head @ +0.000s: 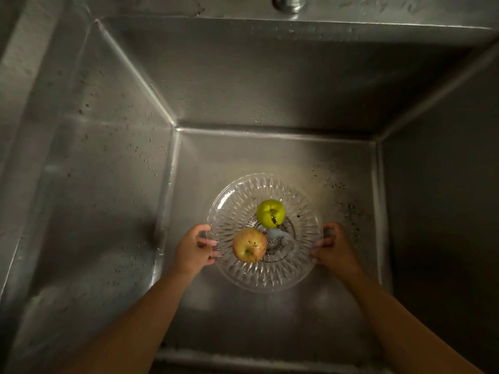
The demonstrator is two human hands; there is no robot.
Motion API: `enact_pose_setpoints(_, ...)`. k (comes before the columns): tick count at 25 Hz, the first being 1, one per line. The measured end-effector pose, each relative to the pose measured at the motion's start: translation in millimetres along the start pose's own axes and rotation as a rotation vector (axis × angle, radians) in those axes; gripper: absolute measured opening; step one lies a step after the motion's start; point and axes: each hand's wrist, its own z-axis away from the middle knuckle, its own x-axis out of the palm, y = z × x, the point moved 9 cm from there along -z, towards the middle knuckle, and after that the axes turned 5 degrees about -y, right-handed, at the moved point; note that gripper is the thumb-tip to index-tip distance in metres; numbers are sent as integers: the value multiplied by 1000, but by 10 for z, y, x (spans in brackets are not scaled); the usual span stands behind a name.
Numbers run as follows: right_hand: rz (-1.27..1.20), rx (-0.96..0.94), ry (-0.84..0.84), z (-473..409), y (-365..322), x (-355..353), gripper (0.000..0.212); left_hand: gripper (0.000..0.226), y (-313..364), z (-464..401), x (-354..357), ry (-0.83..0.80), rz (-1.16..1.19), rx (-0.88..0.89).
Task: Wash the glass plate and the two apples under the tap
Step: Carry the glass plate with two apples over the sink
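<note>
A cut-glass plate (270,279) sits low in a deep steel sink. On it lie a green apple (270,213) with dark marks, toward the far side, and a red-yellow apple (249,245) nearer me on the left. A small patch of water or foam shows at the plate's middle. My left hand (193,249) grips the plate's left rim, fingers curled over the edge. My right hand (333,247) grips the right rim in the same way. Whether the plate rests on the sink floor or is lifted I cannot tell.
The sink (135,130) has tall steel walls speckled with drops and dark specks. The base of the tap (287,2) shows at the top edge, on the back ledge. No water stream is visible. The sink's front rim (243,360) lies just below my forearms.
</note>
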Motion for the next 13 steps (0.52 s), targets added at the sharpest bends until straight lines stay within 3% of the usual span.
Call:
enact_pose_setpoints(3, 70, -6, 6, 19, -99, -78, 60, 47, 64, -2, -131, 120, -102, 60)
enact_pose_setpoints(5, 138, -82, 95, 74, -311, -205, 74, 59, 285, 111, -201, 211, -306, 270)
enact_pose_setpoints(7, 235, -239, 91, 156, -630, -150, 86, 80, 464, 227, 27, 65, -501, 510)
enact_pose_setpoints(9, 395, -380, -34, 206, -853, 107, 95, 93, 436, 282, 358, -146, -646, 618)
enact_pose_setpoints(13, 633, -568, -240, 206, -958, 606, 91, 83, 343, 271, 702, -273, -675, 699)
